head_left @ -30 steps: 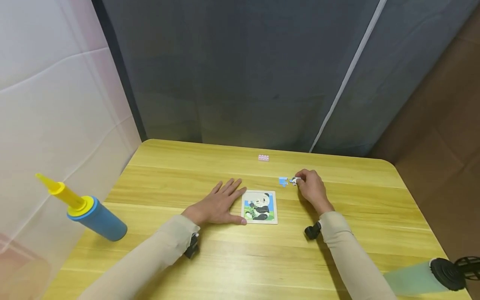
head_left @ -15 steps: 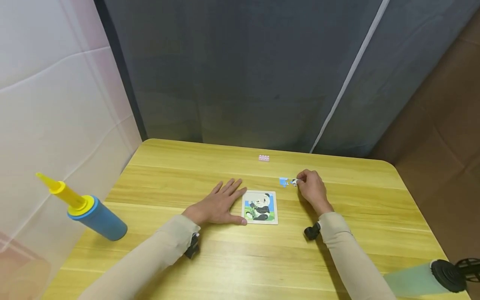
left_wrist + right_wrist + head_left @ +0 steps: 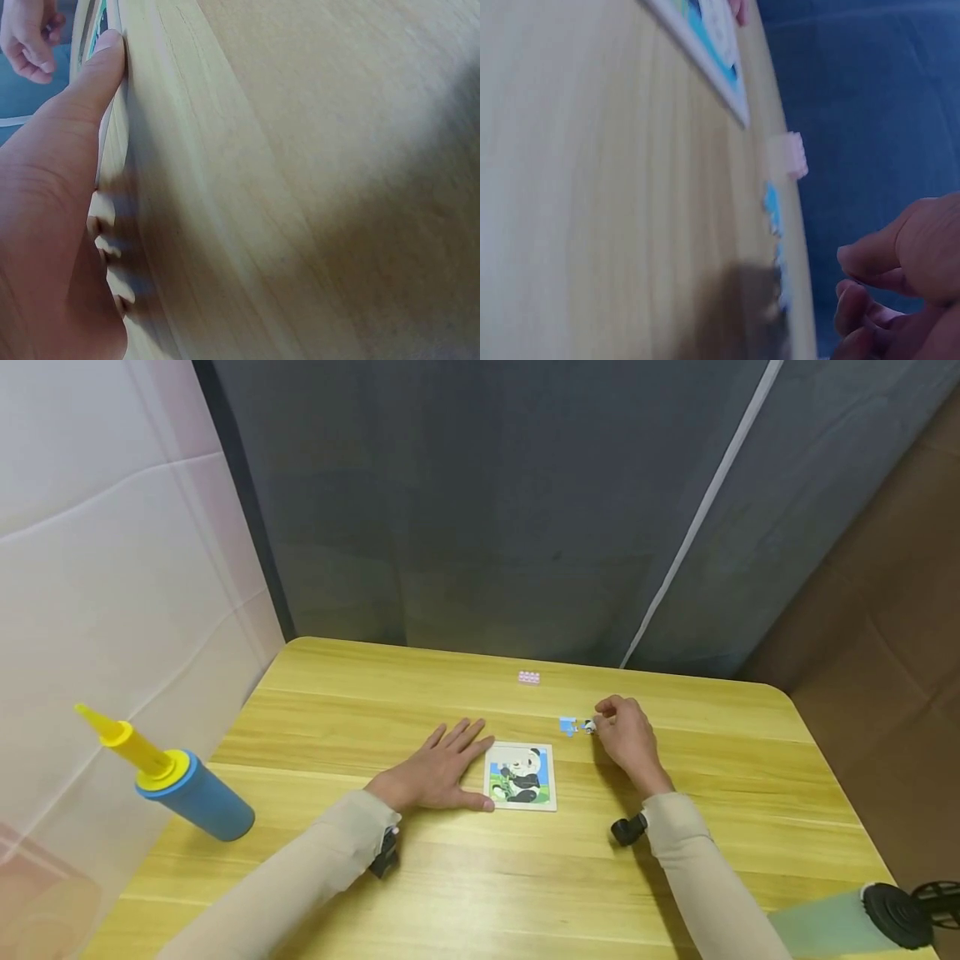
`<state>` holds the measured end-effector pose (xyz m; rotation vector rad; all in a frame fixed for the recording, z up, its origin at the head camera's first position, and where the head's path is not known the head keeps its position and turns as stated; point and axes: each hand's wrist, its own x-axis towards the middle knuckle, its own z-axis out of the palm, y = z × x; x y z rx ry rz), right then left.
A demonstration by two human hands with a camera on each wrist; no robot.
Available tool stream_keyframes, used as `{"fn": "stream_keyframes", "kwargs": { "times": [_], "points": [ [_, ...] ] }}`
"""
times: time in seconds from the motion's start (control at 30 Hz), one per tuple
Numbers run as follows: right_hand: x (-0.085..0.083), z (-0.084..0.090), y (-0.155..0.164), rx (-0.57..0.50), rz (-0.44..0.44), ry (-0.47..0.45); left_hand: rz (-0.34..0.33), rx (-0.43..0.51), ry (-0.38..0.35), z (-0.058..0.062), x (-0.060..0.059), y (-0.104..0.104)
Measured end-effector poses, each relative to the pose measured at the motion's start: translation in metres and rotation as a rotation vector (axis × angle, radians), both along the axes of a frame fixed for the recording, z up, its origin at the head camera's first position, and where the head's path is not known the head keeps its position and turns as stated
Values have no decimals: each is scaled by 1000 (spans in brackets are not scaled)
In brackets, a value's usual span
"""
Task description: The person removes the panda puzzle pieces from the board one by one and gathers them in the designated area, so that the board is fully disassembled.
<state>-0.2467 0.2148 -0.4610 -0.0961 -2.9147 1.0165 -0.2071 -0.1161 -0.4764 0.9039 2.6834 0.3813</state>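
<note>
A small panda puzzle board (image 3: pixel 520 775) lies mid-table; it also shows in the right wrist view as the puzzle board (image 3: pixel 705 41). My left hand (image 3: pixel 438 768) lies flat on the wood at the board's left edge, its thumb (image 3: pixel 101 67) along the frame. Two loose pieces lie beyond the board: a blue piece (image 3: pixel 567 725) and a white-and-black piece (image 3: pixel 589 725). My right hand (image 3: pixel 626 737) hovers just right of them with loosely curled fingers. In the right wrist view its fingers (image 3: pixel 855 262) stand a little apart from the white piece (image 3: pixel 782 274) and hold nothing.
A blue and yellow hand pump (image 3: pixel 187 793) lies at the table's left edge. A small pink brick (image 3: pixel 528 677) sits near the far edge. A pale green cylinder with a black cap (image 3: pixel 855 917) lies at the near right corner. A dark curtain hangs behind the table (image 3: pixel 465 877).
My right hand has drawn slightly back and to the right, off the white-and-black piece, which stays beside the blue one. The left hand has not moved.
</note>
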Motion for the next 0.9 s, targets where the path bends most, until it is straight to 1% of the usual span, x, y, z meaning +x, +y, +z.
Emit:
{"fn": "stream_keyframes", "kwargs": {
  "times": [0.2,0.37,0.63,0.77,0.9],
  "points": [
    [10,12,-13,18,72,18,2,-4,-1,0,-1,1],
    [20,16,-28,33,142,19,5,-4,-12,1,0,1],
    [32,9,-44,98,293,5,6,1,-5,-1,-1,0],
    [35,2,-50,134,344,-6,9,-1,-5,-2,-1,0],
    [37,-4,-53,146,381,-21,10,0,-8,-2,-1,0]
  ]
}}
